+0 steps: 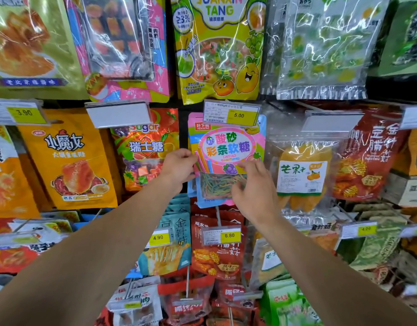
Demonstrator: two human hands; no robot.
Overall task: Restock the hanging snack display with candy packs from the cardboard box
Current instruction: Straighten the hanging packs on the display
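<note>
A pink and blue candy pack [226,147] with coloured gummy strips hangs in the middle of the snack display, under a price tag [231,112] marked 5.00. My left hand [180,167] grips the pack's left edge, fingers curled round it. My right hand [252,184] lies over the pack's lower right part, fingertips curled against its clear window. More packs of the same kind show behind it at the bottom. The cardboard box is out of view.
Neighbouring hooks carry an orange Sugar candy bag [144,149] on the left and a dried mango bag [301,175] on the right. A yellow sour-candy bag [217,48] hangs above. Red mushroom snack packs [217,252] and price tags crowd the row below.
</note>
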